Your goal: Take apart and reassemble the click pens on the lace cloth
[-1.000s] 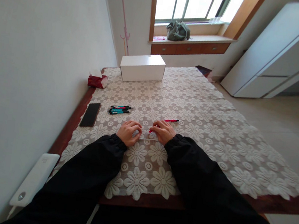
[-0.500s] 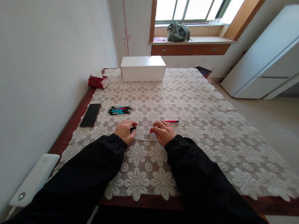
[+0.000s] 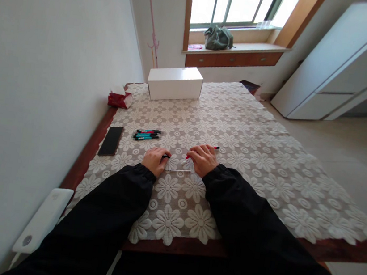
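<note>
A: What does the left hand (image 3: 155, 160) hold?

B: Thumb and fingers are closed on a black piece (image 3: 166, 156), only its end showing.

A: And the right hand (image 3: 202, 159)?

B: Its fingers pinch a pink piece (image 3: 188, 157); a pen (image 3: 217, 148), mostly hidden, shows its dark end just past the knuckles.

A: What lies between the hands?

B: A thin pale rod (image 3: 179, 170), flat on the flowered tablecloth (image 3: 255, 133).

A: Farther off?

B: A bunch of pens (image 3: 147, 135) beyond the left hand, and a phone (image 3: 111, 141) left of them.
</note>
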`<state>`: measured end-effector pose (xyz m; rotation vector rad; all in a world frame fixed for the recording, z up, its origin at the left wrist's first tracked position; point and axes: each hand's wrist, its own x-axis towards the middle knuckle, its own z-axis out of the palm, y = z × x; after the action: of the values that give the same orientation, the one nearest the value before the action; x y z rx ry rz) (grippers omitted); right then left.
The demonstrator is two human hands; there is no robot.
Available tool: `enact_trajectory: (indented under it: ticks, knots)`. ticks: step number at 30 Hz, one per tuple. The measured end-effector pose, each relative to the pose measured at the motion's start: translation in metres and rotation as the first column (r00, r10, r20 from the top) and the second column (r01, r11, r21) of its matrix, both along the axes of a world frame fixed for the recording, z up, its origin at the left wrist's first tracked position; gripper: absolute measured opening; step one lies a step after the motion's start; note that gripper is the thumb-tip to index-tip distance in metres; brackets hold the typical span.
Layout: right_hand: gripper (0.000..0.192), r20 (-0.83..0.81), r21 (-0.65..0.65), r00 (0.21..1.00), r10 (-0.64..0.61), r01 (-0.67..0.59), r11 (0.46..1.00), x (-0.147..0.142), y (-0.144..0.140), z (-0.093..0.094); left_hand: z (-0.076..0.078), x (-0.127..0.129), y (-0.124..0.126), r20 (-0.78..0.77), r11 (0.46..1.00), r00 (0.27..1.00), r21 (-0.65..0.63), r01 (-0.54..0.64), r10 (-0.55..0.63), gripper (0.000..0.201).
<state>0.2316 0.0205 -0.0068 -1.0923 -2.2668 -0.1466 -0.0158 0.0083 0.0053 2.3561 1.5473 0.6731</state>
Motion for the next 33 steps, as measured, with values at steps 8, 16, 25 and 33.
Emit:
enact_trajectory:
  ticks: [8, 16, 25, 33]
  knots:
    - [0.020, 0.018, -0.070, 0.999, -0.027, 0.028, 0.997, 0.000, 0.003, -0.002, 0.000, 0.000, 0.000, 0.004, 0.999, 0.999, 0.015, 0.033, -0.033, 0.017]
    - [0.018, 0.064, -0.078, 0.998, -0.001, 0.006, 0.997, 0.001, 0.004, -0.007, -0.003, 0.000, 0.001, 0.059, 0.994, 0.995, 0.072, 0.080, -0.084, 0.013]
    - [0.012, 0.039, -0.105, 0.991, 0.129, -0.124, 0.987, -0.001, 0.002, -0.004, 0.005, 0.001, -0.009, -0.016, 0.966, 0.969, 0.077, 0.248, -0.247, 0.011]
    - [0.007, 0.011, -0.175, 0.979, 0.206, -0.201, 0.964, -0.001, 0.000, -0.002, 0.006, 0.001, -0.008, -0.038, 0.960, 0.961, 0.051, 0.274, -0.273, 0.009]
